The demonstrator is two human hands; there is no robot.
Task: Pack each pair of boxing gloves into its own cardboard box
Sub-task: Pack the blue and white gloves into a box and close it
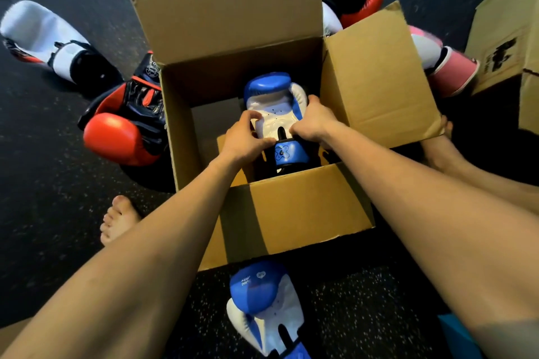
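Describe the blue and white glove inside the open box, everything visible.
The blue and white glove looks like glossy padded synthetic leather. Its blue tip points toward the box's far wall; the white palm, with small vent holes and a dark slit, faces up; the blue cuff with a white logo is nearest. It is inside the open cardboard box, its underside hidden. The left hand and right hand grip it near the wrist.

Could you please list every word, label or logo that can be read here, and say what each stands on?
"KEEP", above a line starting "DO" that blurs out: blue-and-white glove on the floor.
Round emblem, lettering too blurred to read: red-and-black glove left of the open box.
Black printed marks, too blurred to read: second cardboard box.
Cuff symbol, no readable letters: glove in the open box.
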